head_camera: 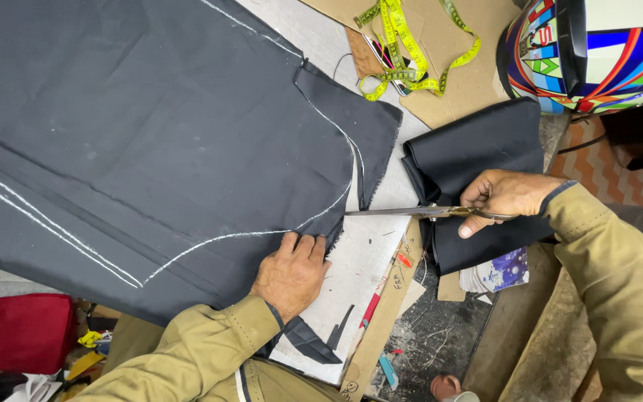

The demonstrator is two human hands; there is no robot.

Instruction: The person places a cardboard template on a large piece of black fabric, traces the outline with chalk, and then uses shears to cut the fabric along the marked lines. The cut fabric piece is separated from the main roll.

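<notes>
A large dark grey cloth marked with white chalk lines lies spread over the table. My left hand presses flat on its lower edge, beside a curved chalk line. My right hand grips the handles of long metal scissors. The blades point left and their tip meets the cloth's edge at the chalk curve.
A folded black cloth lies under my right hand. A yellow measuring tape rests on cardboard at the top. A colourful helmet sits top right. White paper and cloth scraps lie near the table edge. A red bag sits lower left.
</notes>
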